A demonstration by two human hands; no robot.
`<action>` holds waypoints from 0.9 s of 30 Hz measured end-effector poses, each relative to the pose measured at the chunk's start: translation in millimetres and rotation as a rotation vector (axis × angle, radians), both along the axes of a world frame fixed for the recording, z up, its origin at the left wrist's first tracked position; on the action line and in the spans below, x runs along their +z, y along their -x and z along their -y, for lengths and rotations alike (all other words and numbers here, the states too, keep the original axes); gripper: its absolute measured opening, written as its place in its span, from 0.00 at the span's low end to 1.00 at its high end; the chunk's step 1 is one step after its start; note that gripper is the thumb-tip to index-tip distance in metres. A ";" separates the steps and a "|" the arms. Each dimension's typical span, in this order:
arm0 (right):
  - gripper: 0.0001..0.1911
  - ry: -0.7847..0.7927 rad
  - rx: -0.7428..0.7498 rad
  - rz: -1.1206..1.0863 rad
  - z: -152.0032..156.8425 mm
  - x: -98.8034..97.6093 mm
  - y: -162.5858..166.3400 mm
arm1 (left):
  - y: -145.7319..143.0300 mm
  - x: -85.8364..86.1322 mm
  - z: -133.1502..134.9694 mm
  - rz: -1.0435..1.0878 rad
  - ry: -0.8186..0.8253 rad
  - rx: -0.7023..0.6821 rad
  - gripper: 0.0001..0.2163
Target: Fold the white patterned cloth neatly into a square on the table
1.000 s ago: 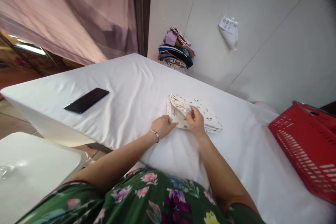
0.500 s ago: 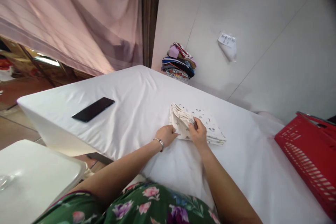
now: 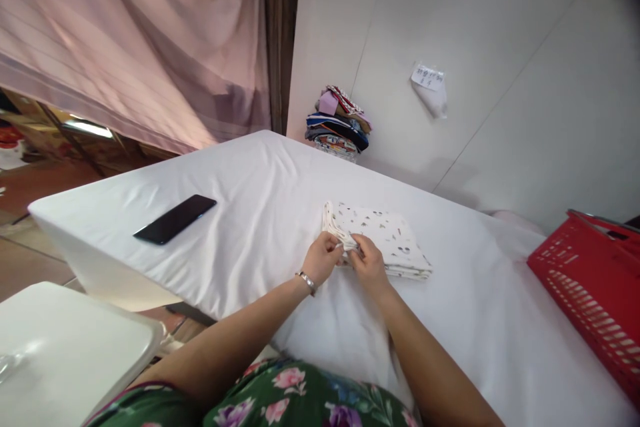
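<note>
A folded white cloth with a small dark print [image 3: 385,230] lies on the table in front of me. Its layered left edge bunches up a little where both hands meet it. My left hand [image 3: 323,257], with a bracelet at the wrist, pinches the near left corner of the cloth. Close beside it, my right hand [image 3: 369,261] grips the same edge between thumb and fingers. The fingertips partly hide that corner. Whether the cloth is a garment or a plain sheet, I cannot tell.
A black phone [image 3: 175,219] lies on the left of the white-covered table [image 3: 260,193]. Folded clothes [image 3: 339,121] are stacked by the wall at the back. A red basket [image 3: 590,293] stands at the right. A white stool [image 3: 65,340] is at lower left.
My right hand has moved left and down, pressing the lifted layers toward the near corner. My left hand has shifted slightly onto the cloth's edge, so both hands are now close together.
</note>
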State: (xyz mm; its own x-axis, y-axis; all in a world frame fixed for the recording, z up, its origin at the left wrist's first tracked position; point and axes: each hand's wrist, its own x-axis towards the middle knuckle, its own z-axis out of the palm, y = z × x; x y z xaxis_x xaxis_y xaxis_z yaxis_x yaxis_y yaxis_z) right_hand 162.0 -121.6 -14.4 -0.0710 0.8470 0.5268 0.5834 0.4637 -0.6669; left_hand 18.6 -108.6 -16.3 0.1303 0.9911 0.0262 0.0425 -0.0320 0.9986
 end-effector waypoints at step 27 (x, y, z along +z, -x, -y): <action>0.12 0.084 -0.071 0.007 5.4 11.9 -1.4 | 5.5 1.3 13.8 -0.273 -0.244 0.016 0.14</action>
State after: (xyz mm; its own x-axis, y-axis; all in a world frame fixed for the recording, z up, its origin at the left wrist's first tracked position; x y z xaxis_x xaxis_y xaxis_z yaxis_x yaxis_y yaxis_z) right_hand 163.4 -127.0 -2.5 -0.0128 0.8910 0.4537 0.6173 0.3640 -0.6974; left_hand 13.1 -122.4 -15.0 0.1501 0.9620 0.2281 0.3088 -0.2648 0.9135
